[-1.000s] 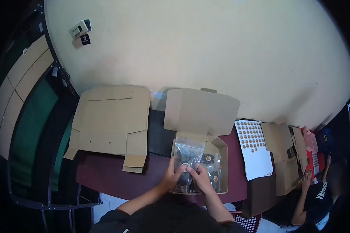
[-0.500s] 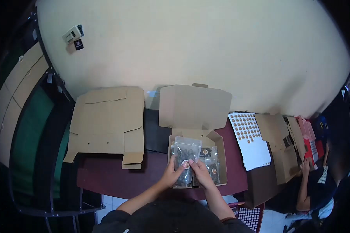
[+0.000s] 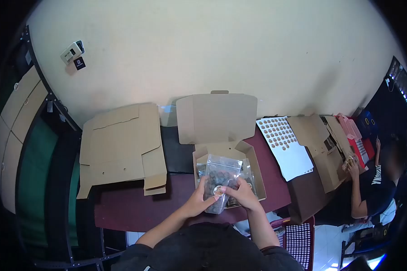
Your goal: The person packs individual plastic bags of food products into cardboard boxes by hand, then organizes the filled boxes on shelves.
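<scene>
A clear zip-top pouch (image 3: 221,175) filled with dark, roundish pieces hangs over an open cardboard box (image 3: 261,189). It carries a round orange-and-white sticker low on its front. My left hand (image 3: 198,199) grips the pouch's left edge, thumb beside the sticker. On the opposite edge, my right hand (image 3: 243,195) holds it too, thumb pressed toward the sticker. More clear pouches (image 3: 247,174) lie inside the box, partly covered by the held one and my hands. The lid (image 3: 218,117) stands upright against the wall.
A flattened cardboard box (image 3: 120,149) lies left on the maroon table (image 3: 131,207). Right of the open box are sheets of round stickers (image 3: 285,151) and another open carton (image 3: 328,169). A co-worker (image 3: 371,189) works at the far right, near a red box (image 3: 358,147).
The view has shifted and tilted slightly. The pouch remains in both my hands, a little more tilted, its sticker less covered by my thumb. The co-worker's hand has moved at the carton.
</scene>
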Demonstrator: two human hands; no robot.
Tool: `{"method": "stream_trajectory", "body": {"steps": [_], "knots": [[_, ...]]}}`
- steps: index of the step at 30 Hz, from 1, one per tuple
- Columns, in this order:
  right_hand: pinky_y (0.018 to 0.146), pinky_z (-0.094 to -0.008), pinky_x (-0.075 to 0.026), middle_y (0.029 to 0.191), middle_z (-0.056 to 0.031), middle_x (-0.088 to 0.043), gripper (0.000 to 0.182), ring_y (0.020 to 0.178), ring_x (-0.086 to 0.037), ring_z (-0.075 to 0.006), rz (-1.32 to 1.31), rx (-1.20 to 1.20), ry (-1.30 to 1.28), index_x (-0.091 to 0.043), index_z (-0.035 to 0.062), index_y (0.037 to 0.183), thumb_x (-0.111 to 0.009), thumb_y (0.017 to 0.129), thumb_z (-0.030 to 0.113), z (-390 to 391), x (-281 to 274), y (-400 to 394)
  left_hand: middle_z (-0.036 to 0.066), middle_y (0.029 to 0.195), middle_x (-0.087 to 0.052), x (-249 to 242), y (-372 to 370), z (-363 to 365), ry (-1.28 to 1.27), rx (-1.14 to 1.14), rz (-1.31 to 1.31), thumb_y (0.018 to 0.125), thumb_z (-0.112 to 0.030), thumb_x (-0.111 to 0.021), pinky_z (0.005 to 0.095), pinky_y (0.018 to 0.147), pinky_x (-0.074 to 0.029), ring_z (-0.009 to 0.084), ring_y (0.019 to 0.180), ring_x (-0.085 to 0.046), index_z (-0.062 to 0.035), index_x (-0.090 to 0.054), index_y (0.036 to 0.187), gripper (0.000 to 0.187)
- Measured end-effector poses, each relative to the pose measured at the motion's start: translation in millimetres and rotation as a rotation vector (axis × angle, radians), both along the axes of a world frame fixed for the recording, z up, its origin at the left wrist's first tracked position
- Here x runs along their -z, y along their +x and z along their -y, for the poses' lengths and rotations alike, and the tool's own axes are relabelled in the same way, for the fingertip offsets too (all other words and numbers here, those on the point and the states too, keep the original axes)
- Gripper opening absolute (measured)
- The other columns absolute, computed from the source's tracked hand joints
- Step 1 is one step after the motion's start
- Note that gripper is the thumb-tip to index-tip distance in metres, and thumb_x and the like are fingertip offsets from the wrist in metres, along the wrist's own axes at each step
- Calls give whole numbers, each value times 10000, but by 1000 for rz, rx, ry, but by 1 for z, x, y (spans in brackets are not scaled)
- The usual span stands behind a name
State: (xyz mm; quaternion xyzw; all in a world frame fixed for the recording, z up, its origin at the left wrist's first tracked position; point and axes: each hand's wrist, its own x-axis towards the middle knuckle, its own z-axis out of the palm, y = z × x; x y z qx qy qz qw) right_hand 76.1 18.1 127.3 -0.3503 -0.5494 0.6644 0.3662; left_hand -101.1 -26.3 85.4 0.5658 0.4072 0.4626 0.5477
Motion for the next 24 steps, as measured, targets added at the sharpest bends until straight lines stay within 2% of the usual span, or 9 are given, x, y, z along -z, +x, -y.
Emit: {"method": "stream_trajectory", "body": {"steps": [8,10,13,15,17,18,21,23,24], "knots": [[870,-288,-442,1069,-77,-592,507,977,-562,-137,-39,110,0,-485,-19,1213,-706,769,83,13,5,-5,163,1275,-390,3,3,7,85,4,-107,812,-164,-661,357,1017,-313,230,1217,-376,4,-187,1352,738],[852,-297,-462,1022,-109,-634,345,950,-598,-162,-276,344,-108,-544,-23,1142,-645,843,118,13,14,-7,172,1272,-397,0,2,13,94,52,-228,807,-175,-667,361,1025,-300,248,1225,-378,2,-207,1349,733],[839,-291,-466,967,-127,-656,223,916,-611,-167,-337,369,-115,-598,-27,1046,-598,878,118,13,23,-4,177,1253,-413,-7,7,16,109,59,-212,798,-188,-673,363,1033,-291,253,1218,-392,-9,-216,1345,735],[829,-287,-465,920,-119,-667,167,887,-614,-164,-226,371,-78,-661,-22,940,-617,865,121,19,23,-9,146,1209,-462,4,6,10,152,-19,-86,792,-162,-690,347,1006,-320,222,1164,-437,-23,-359,1283,609],[813,-283,-462,907,-112,-673,158,869,-614,-160,89,286,151,-691,-17,894,-648,840,126,26,26,-14,112,1093,-556,7,-3,-1,350,-168,-64,777,-200,-729,322,892,-416,193,1028,-535,-10,-551,1101,416],[813,-283,-462,907,-112,-673,158,869,-614,-160,90,285,148,-691,-17,894,-648,840,126,28,28,-15,67,915,-620,-7,-2,2,189,-247,25,766,-157,-735,291,787,-447,156,875,-585,-5,-647,890,215],[800,-281,-452,890,-113,-669,139,862,-602,-155,137,347,349,-698,-11,882,-660,815,105,31,37,-17,56,801,-634,0,-23,-7,225,-133,-88,766,-119,-723,281,723,-459,155,801,-601,-11,-668,821,133],[798,-275,-447,882,-109,-666,141,871,-586,-147,120,317,324,-693,-16,889,-647,822,99,31,36,-14,59,805,-659,-5,-29,-7,199,-123,-110,776,-129,-714,302,785,-437,154,811,-610,-30,-684,778,104],[811,-285,-446,901,-111,-660,160,878,-588,-154,136,164,200,-695,-6,906,-644,836,128,30,29,-9,66,830,-666,-5,-35,-7,181,-30,-128,780,-125,-706,372,918,-352,160,850,-615,-39,-678,771,90]]}}
